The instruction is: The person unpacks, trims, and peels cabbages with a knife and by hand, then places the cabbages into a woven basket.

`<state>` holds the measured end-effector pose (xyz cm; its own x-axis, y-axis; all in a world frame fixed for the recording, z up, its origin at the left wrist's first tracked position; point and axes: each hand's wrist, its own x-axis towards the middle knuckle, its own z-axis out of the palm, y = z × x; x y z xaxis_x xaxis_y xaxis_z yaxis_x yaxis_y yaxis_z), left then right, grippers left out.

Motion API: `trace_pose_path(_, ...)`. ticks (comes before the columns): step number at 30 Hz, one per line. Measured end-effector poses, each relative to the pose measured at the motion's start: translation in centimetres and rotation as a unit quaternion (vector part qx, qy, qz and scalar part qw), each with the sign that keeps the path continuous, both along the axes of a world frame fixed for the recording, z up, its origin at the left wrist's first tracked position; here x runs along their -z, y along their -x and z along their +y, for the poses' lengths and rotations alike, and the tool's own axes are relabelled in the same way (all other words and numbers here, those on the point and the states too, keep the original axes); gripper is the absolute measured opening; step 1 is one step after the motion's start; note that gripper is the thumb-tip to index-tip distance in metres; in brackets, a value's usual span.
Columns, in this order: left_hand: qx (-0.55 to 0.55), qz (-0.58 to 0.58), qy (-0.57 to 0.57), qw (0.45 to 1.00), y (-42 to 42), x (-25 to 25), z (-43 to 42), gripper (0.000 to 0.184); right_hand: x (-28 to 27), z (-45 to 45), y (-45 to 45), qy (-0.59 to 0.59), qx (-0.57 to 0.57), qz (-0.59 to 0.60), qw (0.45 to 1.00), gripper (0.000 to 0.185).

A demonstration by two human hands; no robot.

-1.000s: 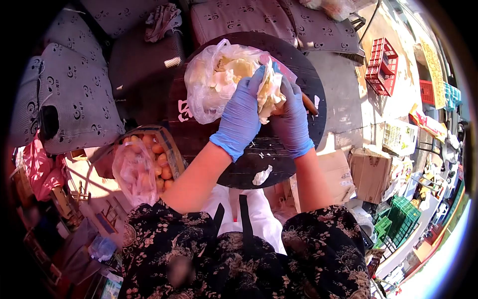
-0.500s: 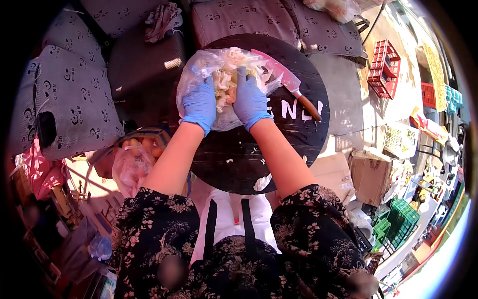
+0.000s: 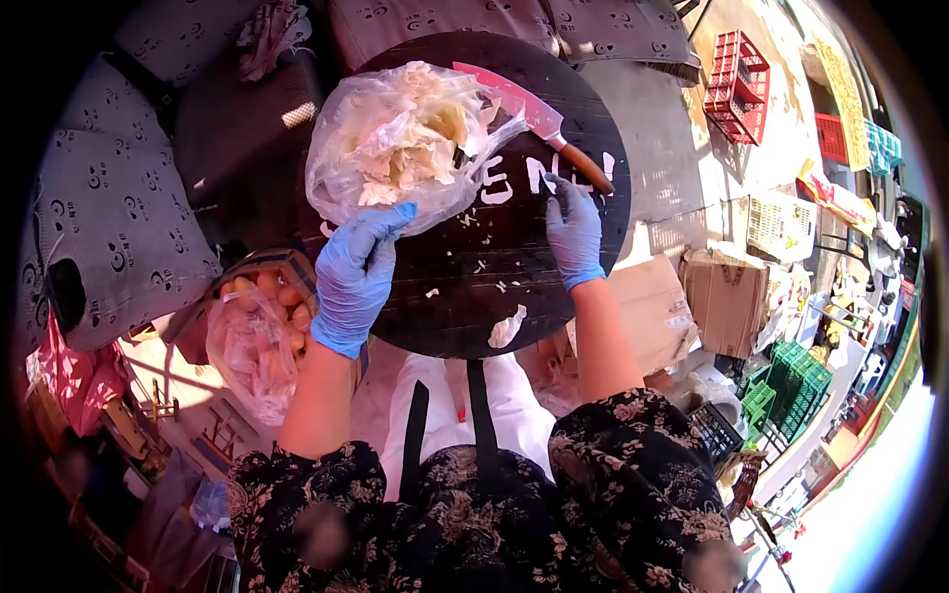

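A clear plastic bag lies on the round black tabletop, its mouth spread around a heap of pale leafy pieces. My left hand, in a blue glove, pinches the near rim of the bag between thumb and forefinger. My right hand, gloved too, hovers above the table's right side, fingers stretched forward and apart, with nothing visible in them. Just ahead of it lies a large knife with a pinkish blade and brown wooden handle, pointing away to the left.
Pale scraps dot the tabletop by white painted letters. Patterned padded seats line the left and back. A bag of orange round produce sits lower left. Cardboard boxes, a red crate and green crates stand right.
Both hands have come out of the leafy heap. My left hand has drawn back to the bag's near rim; my right has moved right, toward the knife handle. The view has shifted.
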<state>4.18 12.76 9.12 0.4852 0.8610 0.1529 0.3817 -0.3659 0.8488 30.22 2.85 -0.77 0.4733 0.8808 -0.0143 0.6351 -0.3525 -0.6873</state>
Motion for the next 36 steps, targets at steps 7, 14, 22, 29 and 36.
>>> trace_pose_path(7, 0.017, 0.217, 0.093, 0.972, -0.5, 7.8, -6.6, 0.062, 2.2, 0.0, 9.2, 0.087, -0.16, -0.168, 0.969, 0.058)
trace_pose_path(14, 0.183, 0.289, 0.113, 0.933, -1.9, 10.8, -11.5, 0.066, 0.2, -9.8, 11.7, 0.11, -0.211, -0.083, 0.968, 0.035)
trace_pose_path(22, 0.024, 0.233, 0.087, 0.968, 1.0, 10.0, -12.0, 0.056, 2.8, -13.6, -1.5, 0.054, 0.128, -0.082, 0.987, 0.026)
trace_pose_path(29, 0.133, 0.233, 0.193, 0.944, -0.3, 11.7, -16.1, 0.051, 3.0, -14.2, 9.8, 0.089, 0.08, 0.043, 0.992, 0.019)
trace_pose_path(36, 0.033, 0.104, 0.311, 0.944, 1.9, 12.2, -15.0, 0.047, 0.0, -18.4, 13.2, 0.143, 0.095, 0.043, 0.984, 0.096)
